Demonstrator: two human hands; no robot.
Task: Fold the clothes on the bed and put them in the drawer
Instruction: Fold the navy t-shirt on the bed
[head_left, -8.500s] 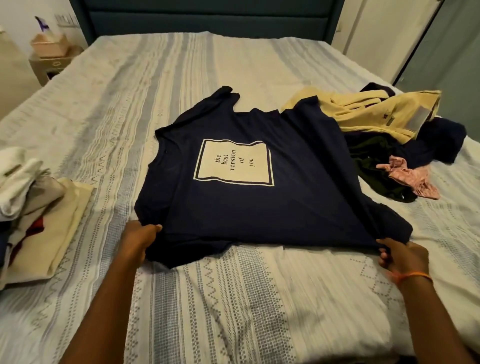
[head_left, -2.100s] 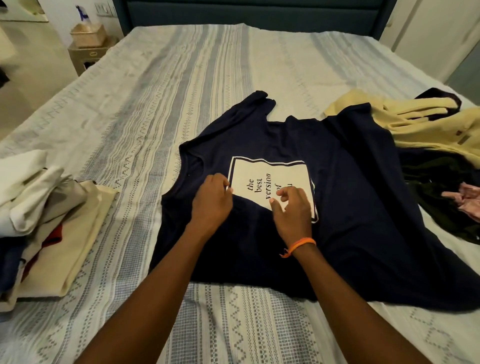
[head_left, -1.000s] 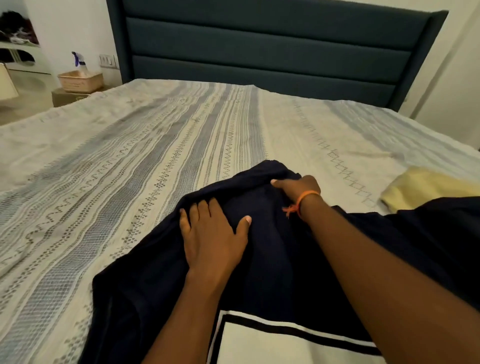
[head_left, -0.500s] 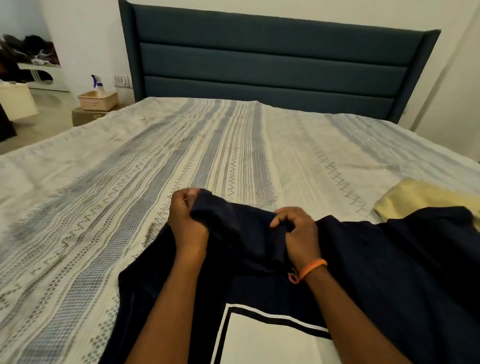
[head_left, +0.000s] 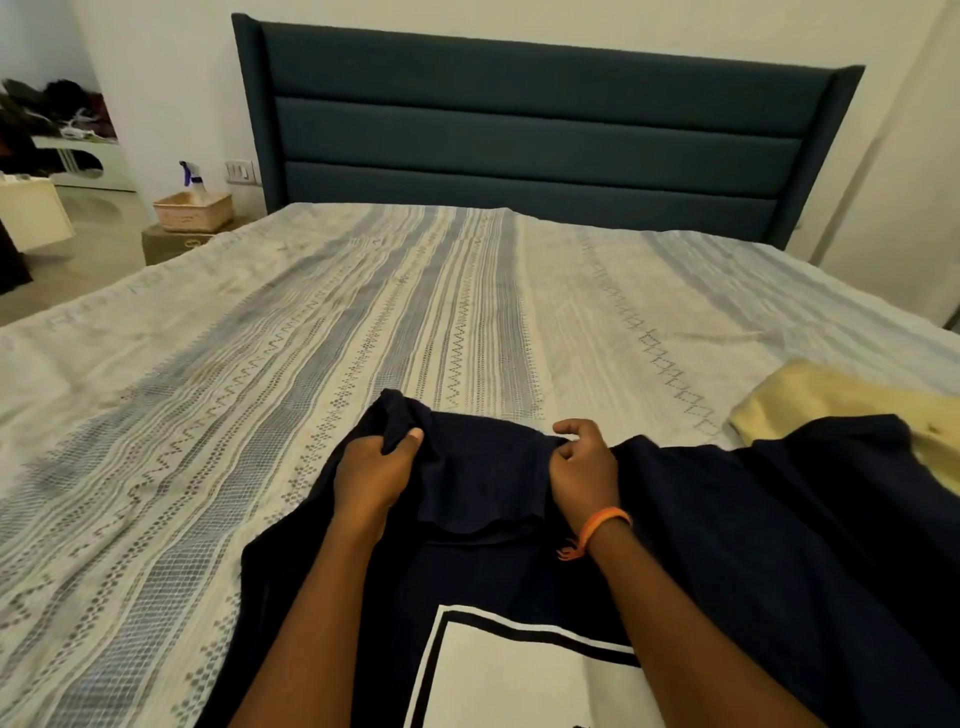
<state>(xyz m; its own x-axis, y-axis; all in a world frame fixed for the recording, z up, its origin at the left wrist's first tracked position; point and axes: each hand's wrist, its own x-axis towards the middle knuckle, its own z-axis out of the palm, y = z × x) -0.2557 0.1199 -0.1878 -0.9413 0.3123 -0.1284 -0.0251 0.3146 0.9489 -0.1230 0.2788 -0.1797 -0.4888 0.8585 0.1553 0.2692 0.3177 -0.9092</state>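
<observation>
Between both hands' fingers (head_left: 402, 441): navy shirt (head_left: 779, 545).

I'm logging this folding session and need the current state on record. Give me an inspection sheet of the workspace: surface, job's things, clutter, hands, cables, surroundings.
Surface: bed covered with a striped, patterned bedspread.
Job's things: navy T-shirt with a white printed panel, lying spread on the bed, its far edge lifted and bunched; yellow garment beside it at right, partly under the navy fabric.
Clutter: nothing seen on the bed besides the clothes.
Hands: left hand grips the shirt's far edge; right hand, orange band on its wrist, pinches the same edge.
Cables: nothing seen.
Surroundings: dark padded headboard; woven basket with a spray bottle on a bedside stand; wall switch plate.
</observation>
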